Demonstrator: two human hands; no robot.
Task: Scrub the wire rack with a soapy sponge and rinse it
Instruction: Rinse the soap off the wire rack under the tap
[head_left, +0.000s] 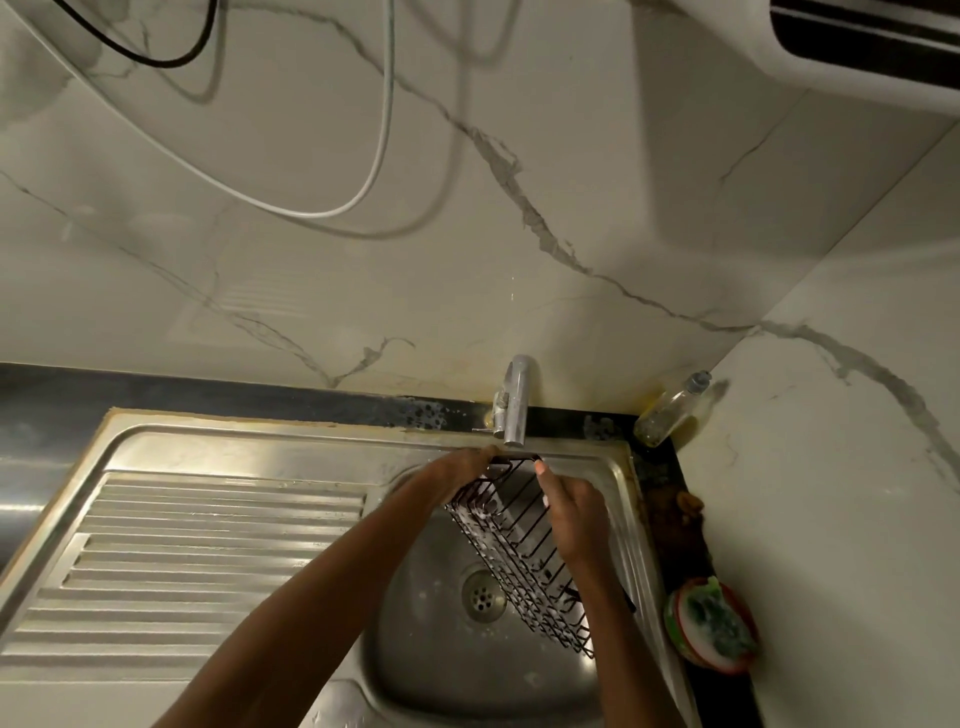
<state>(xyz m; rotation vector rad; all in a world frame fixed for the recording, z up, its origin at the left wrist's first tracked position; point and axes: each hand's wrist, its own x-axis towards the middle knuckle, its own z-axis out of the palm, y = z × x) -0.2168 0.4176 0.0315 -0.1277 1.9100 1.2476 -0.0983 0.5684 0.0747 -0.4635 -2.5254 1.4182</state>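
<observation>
Both hands, left hand (460, 475) and right hand (574, 512), grip the sudsy rack (519, 545) under the tap (514, 400); light, stiff, slippery, best held by its rim

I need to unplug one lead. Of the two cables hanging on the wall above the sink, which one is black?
The black cable is the short loop at the upper left. The white cable hangs lower and sweeps further right.
</observation>
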